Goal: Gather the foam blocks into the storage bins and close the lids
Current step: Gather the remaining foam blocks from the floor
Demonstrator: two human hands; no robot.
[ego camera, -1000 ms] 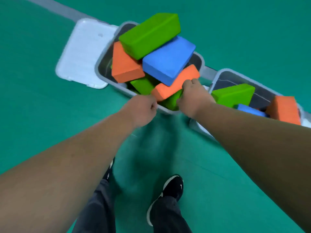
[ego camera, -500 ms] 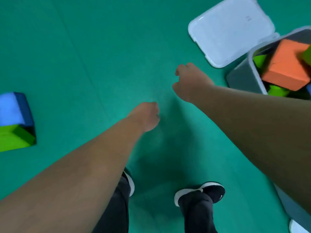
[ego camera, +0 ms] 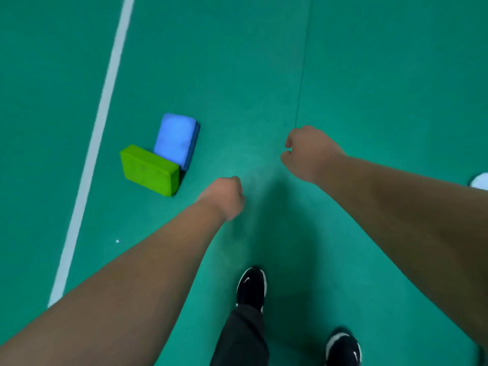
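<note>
Two foam blocks lie on the green floor to the left and touch each other: a blue block (ego camera: 175,140) lying flat, and a green block (ego camera: 148,169) against its near end. My left hand (ego camera: 224,196) is curled into a fist with nothing in it, just right of the green block and apart from it. Further right, my right hand (ego camera: 309,153) has its fingers curled and is also empty. No storage bin is in view.
A white floor line (ego camera: 105,88) runs behind the blocks on the left. A small white corner of something (ego camera: 480,180) shows at the right edge. My black shoes (ego camera: 250,286) stand on the floor below my arms.
The view has swung left, away from the bins and the white lid, which have left the frame. The blue and green blocks now lie closer to my left hand. Both hands stay empty.
</note>
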